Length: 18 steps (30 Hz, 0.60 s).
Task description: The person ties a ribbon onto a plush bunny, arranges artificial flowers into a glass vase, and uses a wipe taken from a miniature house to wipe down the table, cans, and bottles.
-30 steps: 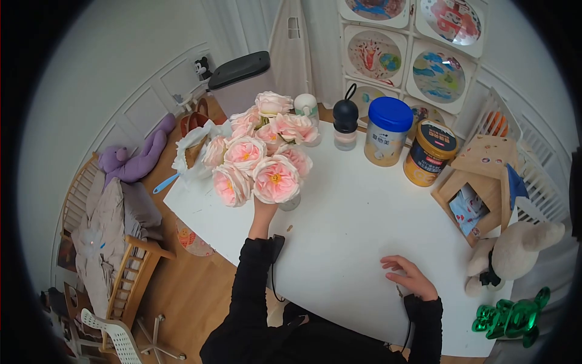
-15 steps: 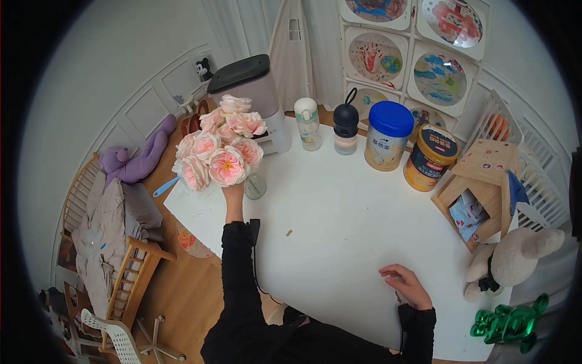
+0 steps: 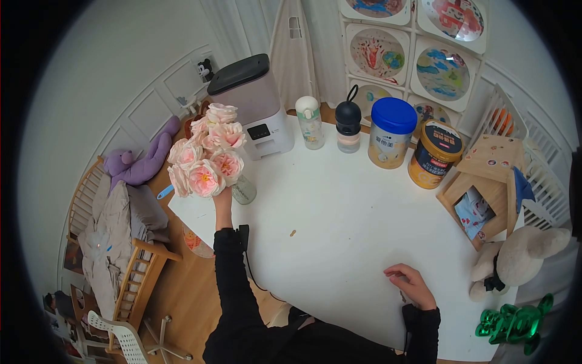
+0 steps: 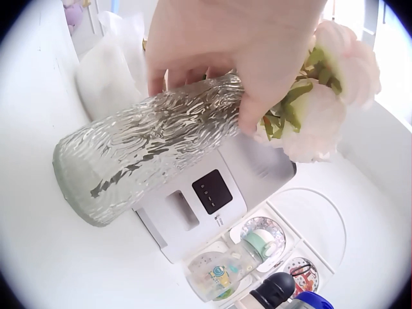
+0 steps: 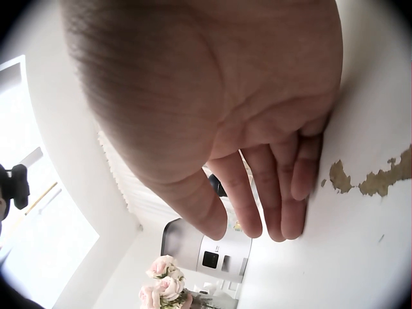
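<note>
Vase (image 4: 141, 154) of pink roses (image 3: 206, 176) is at the left side of the table (image 3: 330, 242), its upper end within the left hand's (image 4: 232, 55) curled fingers, base projecting along its long axis. The relaxed right hand (image 3: 414, 287), holding nothing, is well apart. Roses partly hide the grip from the head; base contact is unclear.

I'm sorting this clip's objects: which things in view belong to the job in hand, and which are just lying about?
Part of the job, judging by the grip:
- left hand
- glass vase
- pink flowers in it

Apparently just lying about:
- dispenser
- white-capped bottle
- blue-lidded tin
- gold tin
- wooden house
- plush toy
- green figure
</note>
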### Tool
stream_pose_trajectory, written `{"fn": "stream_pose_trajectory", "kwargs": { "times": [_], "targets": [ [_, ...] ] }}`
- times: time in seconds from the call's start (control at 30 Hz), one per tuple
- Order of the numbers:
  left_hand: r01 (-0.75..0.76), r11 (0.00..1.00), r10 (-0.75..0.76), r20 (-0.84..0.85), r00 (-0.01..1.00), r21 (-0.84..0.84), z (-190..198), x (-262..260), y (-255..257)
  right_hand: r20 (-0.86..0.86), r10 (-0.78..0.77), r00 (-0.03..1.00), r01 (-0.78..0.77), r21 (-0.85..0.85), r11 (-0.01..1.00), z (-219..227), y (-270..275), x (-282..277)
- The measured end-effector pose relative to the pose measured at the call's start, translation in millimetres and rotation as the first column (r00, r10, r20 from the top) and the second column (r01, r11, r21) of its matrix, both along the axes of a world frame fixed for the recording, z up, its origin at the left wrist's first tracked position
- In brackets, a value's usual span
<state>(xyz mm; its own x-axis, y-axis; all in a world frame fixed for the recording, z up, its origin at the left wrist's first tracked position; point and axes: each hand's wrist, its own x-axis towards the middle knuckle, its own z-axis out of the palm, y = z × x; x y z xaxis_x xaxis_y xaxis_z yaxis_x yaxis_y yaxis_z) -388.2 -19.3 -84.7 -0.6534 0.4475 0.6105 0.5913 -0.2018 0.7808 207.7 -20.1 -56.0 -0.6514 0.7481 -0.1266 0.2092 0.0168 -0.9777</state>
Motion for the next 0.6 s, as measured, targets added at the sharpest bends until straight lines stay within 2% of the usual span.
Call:
{"fn": "stream_pose_trajectory", "kwargs": {
  "times": [0.13,0.27,0.37,0.47,0.53,0.57,0.6],
  "targets": [
    [0.056,0.990,-0.081,0.191,0.978,0.132,10.7,21.0,-7.6,0.017,0.002,1.000,-0.002,0.010,1.000,0.6,-1.8,0.4],
    [0.027,0.995,-0.045,0.189,0.981,0.100,23.5,33.1,-16.7,0.021,0.002,1.000,-0.002,0.035,0.999,1.2,-2.6,0.4],
    [0.037,0.994,-0.057,0.201,0.978,0.102,26.0,24.9,-19.7,0.023,0.002,1.000,-0.003,0.032,0.999,1.8,-2.1,-0.8],
    [0.067,0.995,-0.082,0.222,0.972,0.075,12.8,2.6,-21.1,0.042,-0.004,0.999,0.003,0.031,1.000,2.3,-0.2,0.4],
    [0.054,0.998,-0.065,0.329,0.942,0.041,4.8,-2.2,-21.1,0.027,-0.007,1.000,0.007,0.007,1.000,3.4,-2.0,0.2],
    [-0.102,0.994,0.090,0.211,0.973,0.047,3.9,8.0,-17.5,0.031,-0.053,0.998,0.053,-0.003,0.999,1.8,-2.5,-0.5],
    [-0.164,0.975,0.134,0.194,0.972,0.152,-5.1,9.5,-15.9,-0.007,-0.022,1.000,0.022,0.023,0.999,-1.9,-1.0,-1.2]
  ]
}}
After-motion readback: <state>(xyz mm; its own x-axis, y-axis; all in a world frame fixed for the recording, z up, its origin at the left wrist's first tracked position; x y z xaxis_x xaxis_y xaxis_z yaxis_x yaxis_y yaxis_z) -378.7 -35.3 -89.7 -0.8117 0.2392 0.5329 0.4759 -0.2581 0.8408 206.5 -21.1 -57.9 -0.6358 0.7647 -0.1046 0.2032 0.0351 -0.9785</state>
